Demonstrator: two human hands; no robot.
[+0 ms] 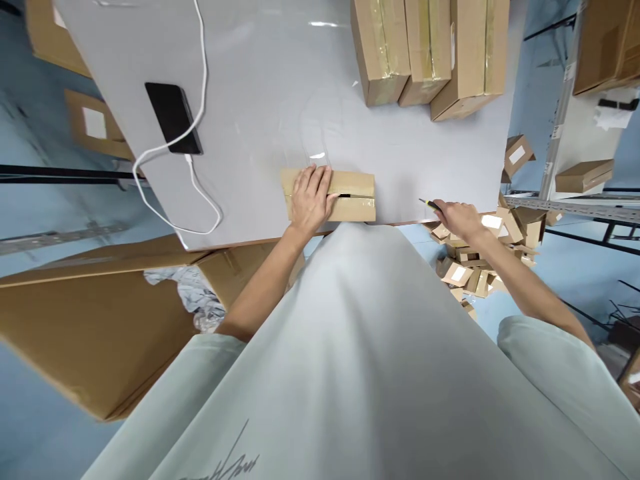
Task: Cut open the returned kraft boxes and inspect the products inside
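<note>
My left hand (311, 200) lies on top of a small cardboard box (355, 208) near the table's front edge. Its fingers are stretched out flat toward the far side, with the thumb beside the seam. Clear tape runs along that seam, and a dark gap shows in it just right of the thumb. Off to the right of the box, my right hand (457, 219) is closed around a utility knife (430, 204) with a black and yellow body. The knife's tip points left, apart from the box.
Three taped cartons (427, 53) stand at the table's back right. A black phone (173, 117) with a white cable (204, 60) lies left. A large open carton (100, 327) holding crumpled plastic is below left. Small boxes (470, 267) are heaped on the floor at right.
</note>
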